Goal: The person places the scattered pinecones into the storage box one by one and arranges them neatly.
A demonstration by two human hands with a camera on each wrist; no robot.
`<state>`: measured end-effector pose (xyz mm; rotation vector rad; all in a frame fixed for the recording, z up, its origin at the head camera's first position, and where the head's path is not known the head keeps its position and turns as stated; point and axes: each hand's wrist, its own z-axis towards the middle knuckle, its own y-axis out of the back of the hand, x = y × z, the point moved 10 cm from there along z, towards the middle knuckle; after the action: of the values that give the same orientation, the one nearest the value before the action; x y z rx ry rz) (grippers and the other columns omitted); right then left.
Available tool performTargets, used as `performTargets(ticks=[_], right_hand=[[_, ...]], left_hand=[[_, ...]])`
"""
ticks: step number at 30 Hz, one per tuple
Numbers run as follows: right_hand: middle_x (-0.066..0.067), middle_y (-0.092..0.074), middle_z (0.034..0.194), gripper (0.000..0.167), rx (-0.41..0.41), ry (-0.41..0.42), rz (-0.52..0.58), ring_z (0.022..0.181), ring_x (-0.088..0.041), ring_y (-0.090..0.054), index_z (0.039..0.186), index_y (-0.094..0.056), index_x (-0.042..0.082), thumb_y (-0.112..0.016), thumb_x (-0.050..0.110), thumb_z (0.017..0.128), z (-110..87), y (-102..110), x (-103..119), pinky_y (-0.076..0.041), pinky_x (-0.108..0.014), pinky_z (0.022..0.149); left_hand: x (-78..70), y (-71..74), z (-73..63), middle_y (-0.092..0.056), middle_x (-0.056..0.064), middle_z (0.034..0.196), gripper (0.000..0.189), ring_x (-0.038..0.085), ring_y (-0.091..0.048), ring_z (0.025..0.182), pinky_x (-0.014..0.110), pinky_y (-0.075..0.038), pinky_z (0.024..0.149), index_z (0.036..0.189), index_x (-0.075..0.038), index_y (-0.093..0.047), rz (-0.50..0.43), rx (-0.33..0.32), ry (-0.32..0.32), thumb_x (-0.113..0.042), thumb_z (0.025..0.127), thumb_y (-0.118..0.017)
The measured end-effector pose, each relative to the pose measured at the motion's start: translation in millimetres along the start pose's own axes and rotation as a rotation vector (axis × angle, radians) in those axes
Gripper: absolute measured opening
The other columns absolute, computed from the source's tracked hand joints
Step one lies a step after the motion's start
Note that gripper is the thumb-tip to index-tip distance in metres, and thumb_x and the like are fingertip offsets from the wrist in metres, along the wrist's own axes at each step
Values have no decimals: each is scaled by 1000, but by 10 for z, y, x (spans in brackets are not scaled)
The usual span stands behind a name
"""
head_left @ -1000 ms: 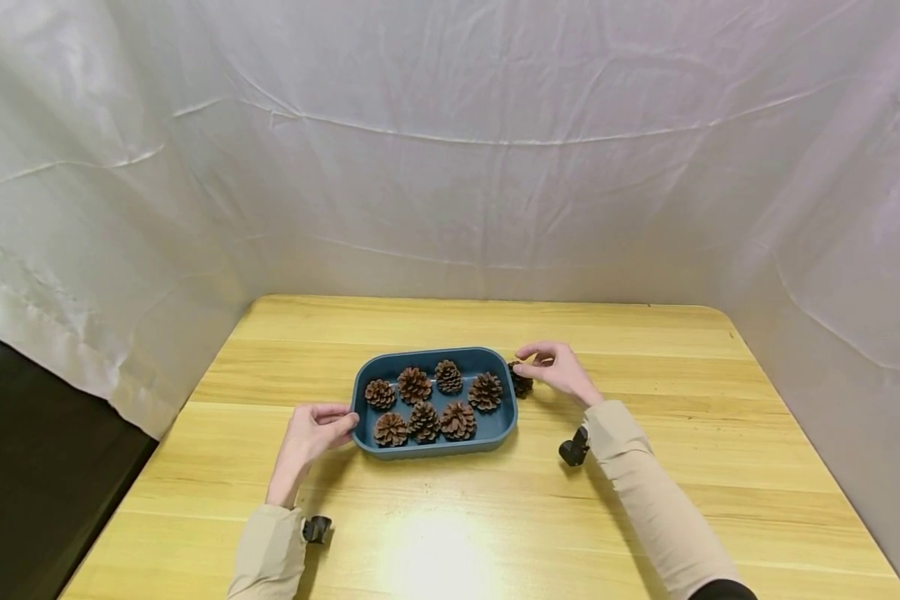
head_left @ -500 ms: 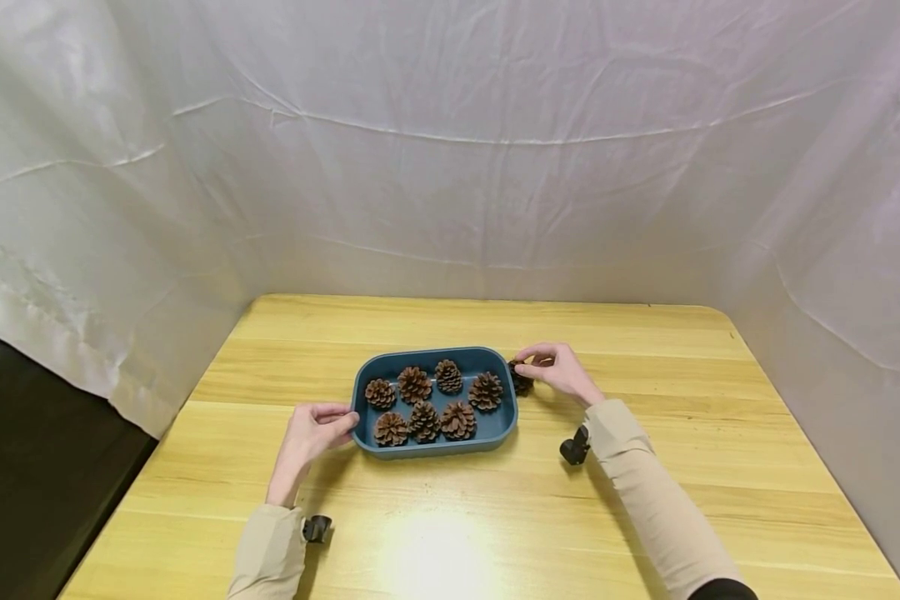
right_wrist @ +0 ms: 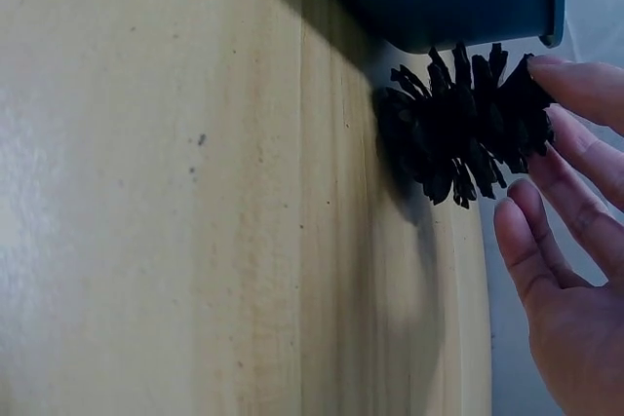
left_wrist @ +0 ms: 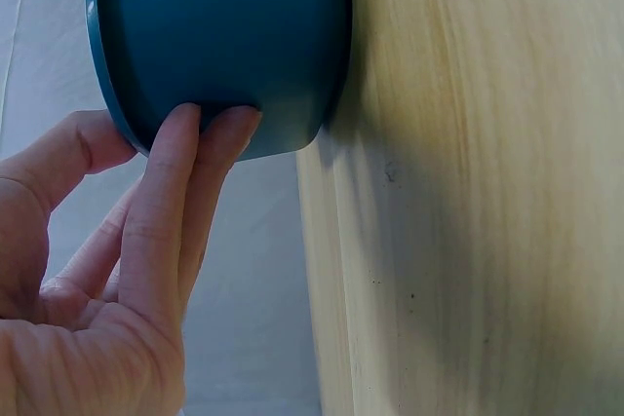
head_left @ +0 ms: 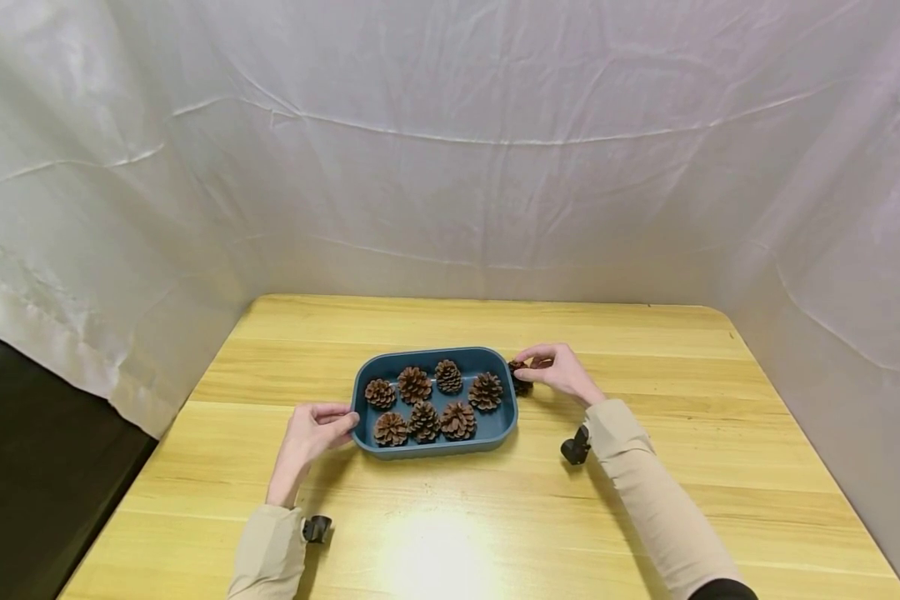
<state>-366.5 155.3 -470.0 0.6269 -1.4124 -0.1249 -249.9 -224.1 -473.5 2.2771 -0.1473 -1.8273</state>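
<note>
A blue rectangular tray (head_left: pixel 435 449) with rounded corners sits on the wooden table, holding several brown pinecones (head_left: pixel 458 421) in two rough rows. At its left end my left hand (head_left: pixel 311 437) pinches the rim, thumb on the inner side and fingers against the outer wall (left_wrist: pixel 224 36). Just outside the right end stands another pinecone (right_wrist: pixel 458 124), close beside the tray wall. My right hand (head_left: pixel 558 369) holds this pinecone by its top between thumb and fingers; in the head view the hand partly hides it.
The light wooden table (head_left: pixel 645 500) carries small dark specks. Pale fabric sheets (head_left: pixel 487 167) hang behind it and at both sides. A dark surface (head_left: pixel 30 467) lies beyond the table's left edge. Black wrist cameras (head_left: pixel 575 447) are worn at both cuffs.
Hardly anything differs: my right hand and the pinecone outside the tray shift very slightly. The left hand, the tray and the pinecones in it stay in place.
</note>
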Motion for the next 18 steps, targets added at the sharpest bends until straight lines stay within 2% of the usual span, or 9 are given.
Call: performTargets(ticks=[4, 13, 18], right_hand=[[-9, -70, 87, 29, -7, 3, 1, 75, -12, -58, 110, -75, 1, -80, 13, 85, 5, 10, 0, -51, -18, 66], [-23, -73, 97, 32, -21, 15, -14, 76, -11, -62, 112, -73, -3, -79, 14, 86, 4, 25, 27, -53, -16, 67], [-23, -74, 103, 34, -46, -3, -33, 79, -11, -63, 115, -72, -3, -78, 15, 88, 12, 51, 29, -55, -16, 70]], left_hand=[[2, -2, 0, -77, 20, 99, 35, 3, -71, 71, 20, -64, 70, 119, 18, -63, -2, 1, -1, 0, 89, -70], [3, -2, 4, -78, 16, 97, 35, 3, -71, 70, 19, -64, 69, 119, 18, -63, -6, 1, 2, 0, 89, -70], [5, -1, 0, -78, 18, 98, 35, 3, -71, 70, 19, -64, 69, 119, 18, -63, -5, 0, 7, 0, 89, -70]])
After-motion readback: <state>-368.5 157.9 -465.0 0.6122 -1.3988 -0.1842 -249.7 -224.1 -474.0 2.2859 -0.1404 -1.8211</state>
